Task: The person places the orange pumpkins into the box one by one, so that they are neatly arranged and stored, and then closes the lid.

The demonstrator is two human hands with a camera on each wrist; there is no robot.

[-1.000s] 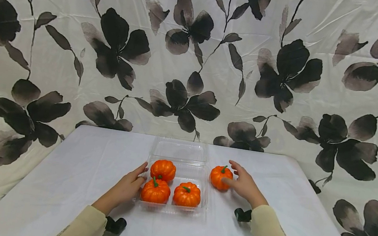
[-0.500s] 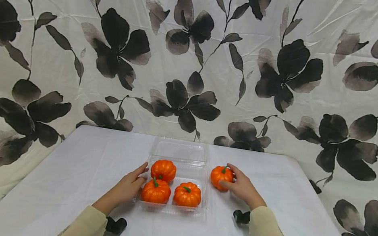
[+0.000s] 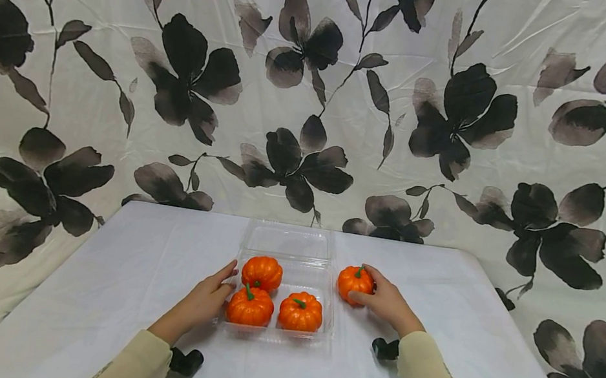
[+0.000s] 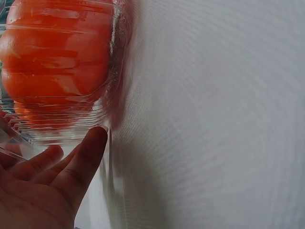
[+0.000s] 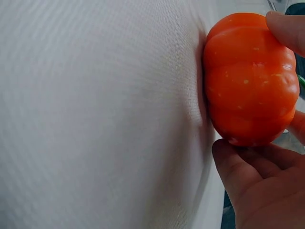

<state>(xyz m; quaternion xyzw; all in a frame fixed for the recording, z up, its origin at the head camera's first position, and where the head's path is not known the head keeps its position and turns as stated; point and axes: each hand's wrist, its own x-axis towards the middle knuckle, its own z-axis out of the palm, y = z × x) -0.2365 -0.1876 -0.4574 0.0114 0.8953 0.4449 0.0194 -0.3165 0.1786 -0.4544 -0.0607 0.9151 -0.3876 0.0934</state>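
Observation:
My right hand (image 3: 389, 301) grips a small orange pumpkin (image 3: 352, 281) with a green stem, just right of the clear plastic clamshell box (image 3: 302, 275). The right wrist view shows the thumb on one side of this pumpkin (image 5: 250, 81) and fingers on the other, its base at the cloth. Along the box's left side lies my left hand (image 3: 201, 304), its fairly straight fingers touching the ribbed wall. Three more pumpkins sit in the box: one at back left (image 3: 262, 272), one at front left (image 3: 250, 306) and one at front right (image 3: 300, 311).
The box's lid (image 3: 289, 240) lies folded back toward the table's far edge. A white cloth covers the table (image 3: 151, 258). Behind it hangs a floral curtain (image 3: 382, 129). A black wrist camera (image 3: 185, 362) sits under the left sleeve, another (image 3: 385, 349) by the right.
My right hand has moved slightly left, and its fingers and thumb have closed round the pumpkin outside the box. My left hand and the box have stayed still.

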